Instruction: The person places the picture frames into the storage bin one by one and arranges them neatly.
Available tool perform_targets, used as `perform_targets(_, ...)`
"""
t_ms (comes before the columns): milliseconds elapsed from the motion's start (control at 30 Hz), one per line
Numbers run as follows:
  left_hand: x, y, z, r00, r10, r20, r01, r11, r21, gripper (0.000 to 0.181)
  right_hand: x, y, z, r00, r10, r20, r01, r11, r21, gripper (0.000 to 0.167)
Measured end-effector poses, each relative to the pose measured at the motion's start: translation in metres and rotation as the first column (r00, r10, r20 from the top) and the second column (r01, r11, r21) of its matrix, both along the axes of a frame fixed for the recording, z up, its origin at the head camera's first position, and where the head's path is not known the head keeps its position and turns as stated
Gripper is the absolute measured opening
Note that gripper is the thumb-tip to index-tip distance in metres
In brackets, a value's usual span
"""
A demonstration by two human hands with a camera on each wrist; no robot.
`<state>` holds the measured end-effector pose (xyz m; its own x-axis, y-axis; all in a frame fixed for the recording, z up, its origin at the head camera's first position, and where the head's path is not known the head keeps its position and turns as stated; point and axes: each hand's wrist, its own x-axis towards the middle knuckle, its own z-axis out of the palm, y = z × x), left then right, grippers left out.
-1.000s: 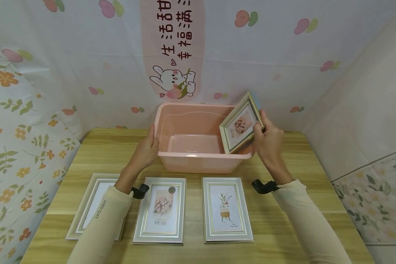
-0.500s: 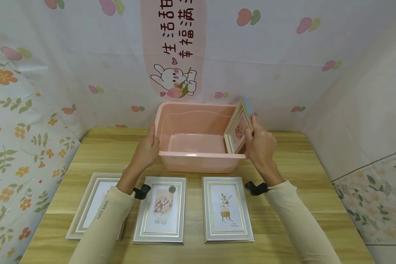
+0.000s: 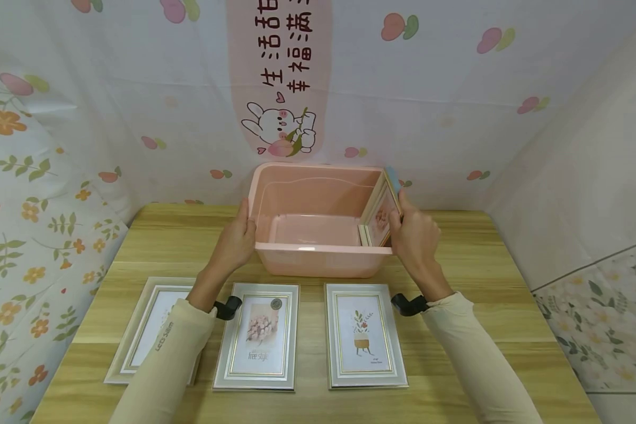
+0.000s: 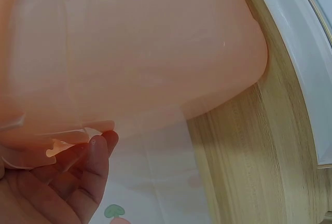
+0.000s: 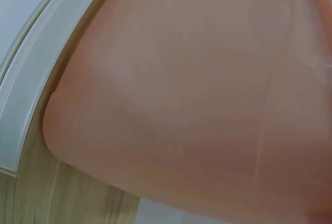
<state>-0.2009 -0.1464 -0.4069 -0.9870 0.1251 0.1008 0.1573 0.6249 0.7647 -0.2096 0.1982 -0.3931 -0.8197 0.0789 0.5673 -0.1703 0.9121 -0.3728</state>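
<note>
Tub (image 3: 323, 264), pink, stands on the table (image 3: 493, 265) with its long axis running left to right. Held frame (image 3: 380, 217) is inside it, at the right end. The frame's long axis slopes from low in the tub up and outward to the right rim; the top of its flower picture points up that slope, and its face turns toward the tub's left end. A blue strip (image 3: 393, 178) shows behind its upper corner.

Right hand (image 3: 416, 235), at the tub's right rim, grips the upper edge of the held frame, thumb on the near side; whether it also touches the rim cannot be told. Left hand (image 3: 235, 238) grips the tub's left rim, fingers curled at the edge. The hands are well apart, the tub between them.

In front of the tub lie three frames, flat, long axes running from tub toward person: left frame (image 3: 149, 330), partly covered by the left sleeve (image 3: 159, 371); middle frame (image 3: 257, 337), with a flower picture; right frame (image 3: 365, 335), with a potted plant picture. Patterned cloth (image 3: 434, 76) hangs behind the tub.
</note>
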Motion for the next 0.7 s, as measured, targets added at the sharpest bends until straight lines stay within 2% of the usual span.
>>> perform_targets(167, 0.001, 0.001, 0.000, 1.000, -0.003, -0.001, 0.003, 1.000, -0.002, 0.058, 0.003, 0.004, 0.000, 1.000, 0.006, 0.026, -0.005, 1.000, -0.025, 0.042)
perform_targets(433, 0.002, 0.001, 0.002, 1.000, 0.000, 0.005, 0.000, 1.000, 0.005, 0.059, 0.004, 0.009, 0.001, 0.994, 0.067, 0.086, -0.061, 0.996, -0.067, 0.042)
perform_targets(700, 0.002, 0.001, 0.001, 1.000, 0.006, 0.024, -0.006, 1.000, -0.001, 0.059, 0.006, 0.019, 0.005, 0.966, 0.156, 0.208, -0.143, 0.987, -0.077, 0.047)
